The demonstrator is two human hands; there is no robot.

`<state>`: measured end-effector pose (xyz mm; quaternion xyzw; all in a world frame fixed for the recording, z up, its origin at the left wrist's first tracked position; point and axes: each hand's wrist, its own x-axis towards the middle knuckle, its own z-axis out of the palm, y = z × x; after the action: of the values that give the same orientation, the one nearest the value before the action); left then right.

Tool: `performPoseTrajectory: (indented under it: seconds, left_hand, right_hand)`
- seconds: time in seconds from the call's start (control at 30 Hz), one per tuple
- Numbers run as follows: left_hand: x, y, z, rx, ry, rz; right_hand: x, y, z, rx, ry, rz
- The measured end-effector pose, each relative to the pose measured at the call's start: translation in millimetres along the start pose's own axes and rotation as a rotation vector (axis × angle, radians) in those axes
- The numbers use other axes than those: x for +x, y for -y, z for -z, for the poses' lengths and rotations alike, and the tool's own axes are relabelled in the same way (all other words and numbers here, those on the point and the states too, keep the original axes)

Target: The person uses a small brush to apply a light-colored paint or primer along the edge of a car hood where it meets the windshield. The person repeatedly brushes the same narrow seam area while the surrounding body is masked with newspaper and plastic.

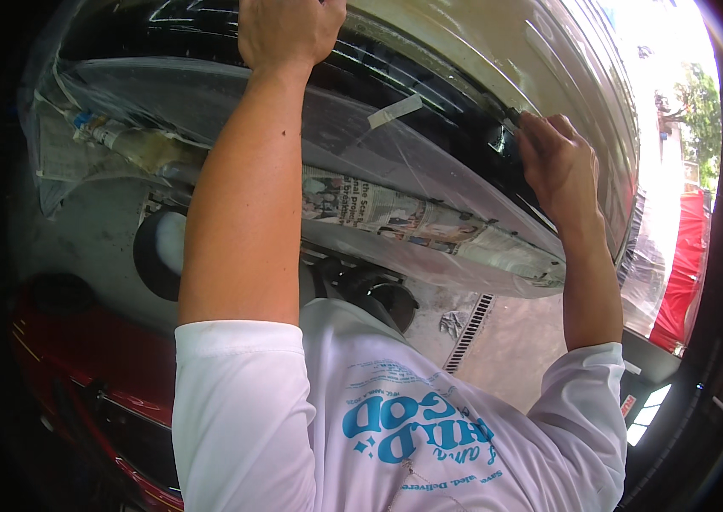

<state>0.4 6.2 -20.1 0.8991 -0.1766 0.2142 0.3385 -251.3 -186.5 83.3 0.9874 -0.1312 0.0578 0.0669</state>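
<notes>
A vehicle's curved gold body panel (472,47) fills the upper part of the head view, with a glossy black band (361,64) below it. My right hand (559,162) is closed at the band's right part, and a small dark end (511,114) pokes out from its fingers; what it belongs to is hidden. Up at the top edge, my left hand (291,34) is bent over the black band, its fingertips cut off by the frame. Clear plastic film (336,132) hangs under the band, with a pale strip of tape (395,111) across its upper edge.
Printed newspaper sheets (387,213) line the film's lower part. A red car (114,384) stands at lower left, near a round black-rimmed object (152,256). A slotted drain (468,333) crosses the concrete floor. Red sheeting (685,264) hangs at the far right.
</notes>
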Motion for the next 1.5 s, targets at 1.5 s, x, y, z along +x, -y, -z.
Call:
performPoseTrajectory:
  seconds: [1.5]
  left_hand:
    - [-1.0,-5.6,1.8,-0.074,0.059,0.084]
  right_hand:
    - [115.6,-36.4,23.8,0.191,0.527,0.046]
